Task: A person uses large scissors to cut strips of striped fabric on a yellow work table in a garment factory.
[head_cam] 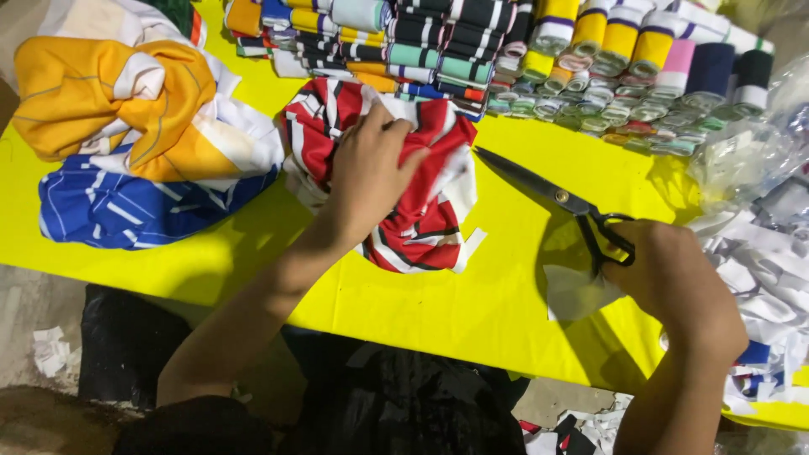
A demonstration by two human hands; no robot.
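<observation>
The left hand point(371, 173) presses down on the red, white and black striped fabric point(421, 211), fingers spread flat, its grip released rather than clenched; the fabric lies bunched on the yellow bench point(472, 312), just in front of the rolled striped trims point(539, 59). The right hand point(678, 282) grips the black scissors point(556, 198) by the handles, blades parted and pointing toward the fabric, with a white scrap point(573, 291) under the palm; the open tips could snag the bunched folds or nick the left fingers if they close in blind.
</observation>
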